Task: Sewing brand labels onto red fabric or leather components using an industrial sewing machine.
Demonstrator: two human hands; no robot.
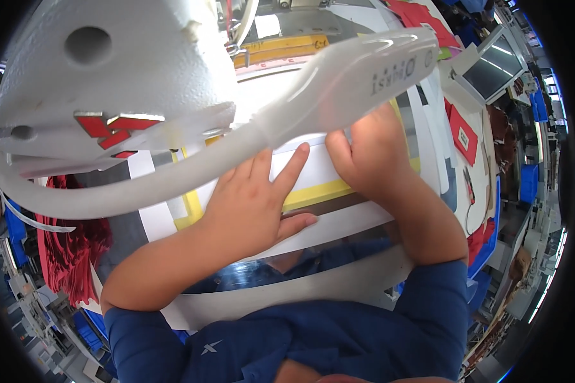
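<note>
My left hand (249,201) lies palm down with fingers spread on a white sheet (316,167) framed by yellow tape (329,191). Its thumb reaches over the frame's near side, and the lamp arm hides some fingertips. Towards the right of the same sheet, my right hand (374,153) is curled, thumb against bent fingers. The lamp head (370,70) partly covers it, so whatever the fingers hold, if anything, cannot be made out.
A white gooseneck lamp arm (147,203) crosses above my left hand. The bulky pale sewing machine head (153,70) fills the upper left. Red fabric pieces (73,249) hang at left; a red piece (463,135) and a screen (495,67) are at right.
</note>
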